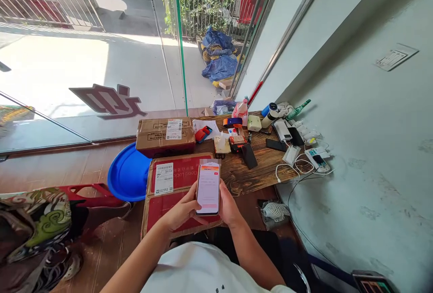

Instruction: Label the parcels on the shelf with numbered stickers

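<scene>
A smartphone with a lit, mostly white screen is held upright between both hands. My left hand grips its left side, with the thumb over the lower left of the screen. On the opposite edge, my right hand is wrapped round the phone, its fingers partly hidden behind it. Beneath the phone and my left hand lies a red cardboard box with a white shipping label. Behind that box is a brown taped carton bearing another label.
A wooden table carries a black phone, a pink bottle, a power strip and tangled white cables. A blue stool stands left of the boxes. Another person's patterned clothing shows at left. Glass panels rise ahead.
</scene>
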Motion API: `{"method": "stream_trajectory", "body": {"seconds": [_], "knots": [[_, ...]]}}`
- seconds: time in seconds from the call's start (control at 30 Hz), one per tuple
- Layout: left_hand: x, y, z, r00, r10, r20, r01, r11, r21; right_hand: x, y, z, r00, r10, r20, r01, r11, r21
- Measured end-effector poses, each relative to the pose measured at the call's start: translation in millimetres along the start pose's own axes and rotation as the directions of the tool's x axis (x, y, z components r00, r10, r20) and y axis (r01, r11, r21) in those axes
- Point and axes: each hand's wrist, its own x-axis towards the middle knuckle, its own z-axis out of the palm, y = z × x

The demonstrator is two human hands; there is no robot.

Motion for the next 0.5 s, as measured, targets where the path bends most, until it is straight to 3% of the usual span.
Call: {"method": "stream_trajectory", "body": {"seconds": [0.2, 0.33, 0.5], "knots": [[-3, 8, 0.2, 0.997, 0.066, -0.027, -0.065, 0.997, 0.05, -7, -14, 12, 0.995, 0.037, 0.094, -0.035, 0.999, -0.025], [-5, 8, -1.7, 0.998, 0.065, 0.015, -0.065, 0.998, -0.023, -9, -19, 14, 0.99, -0.002, 0.138, 0.02, 0.991, -0.133], [-6, 7, 0.5, 0.997, 0.062, -0.05, -0.061, 0.998, 0.021, -10, -21, 16, 0.987, -0.032, 0.155, 0.067, 0.972, -0.226]]}}
